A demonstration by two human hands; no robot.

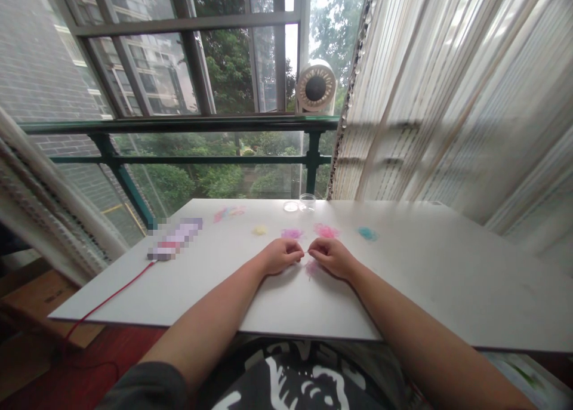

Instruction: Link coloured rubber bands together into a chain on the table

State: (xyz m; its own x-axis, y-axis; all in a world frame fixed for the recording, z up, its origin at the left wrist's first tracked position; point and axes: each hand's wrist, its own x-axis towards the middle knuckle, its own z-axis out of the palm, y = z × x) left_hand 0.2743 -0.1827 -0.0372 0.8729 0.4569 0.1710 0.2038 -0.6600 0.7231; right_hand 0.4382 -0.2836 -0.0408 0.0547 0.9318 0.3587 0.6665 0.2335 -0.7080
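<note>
Close together over the white table, my left hand (pixel 283 256) and my right hand (pixel 332 257) are both closed in a pinch. A thin pale strand, seemingly a small rubber band (pixel 306 253), spans the gap between their fingertips. Below it on the table lies a loose pale pink-purple pile (pixel 310 270) of similar bands. Just beyond my hands are a purple pile (pixel 292 234) and a pink pile (pixel 326 231). A yellow pile (pixel 259 231) lies to the left and a teal pile (pixel 367 234) to the right. Single bands are too small to make out clearly.
A mixed-colour pile (pixel 229 213) lies at the back left. A clear round container (pixel 307 203) stands beside a clear lid (pixel 290 207) near the far edge. A blurred-out device (pixel 175 239) with a red cable (pixel 111 293) is on the left. Beyond stands a white fan (pixel 316 86).
</note>
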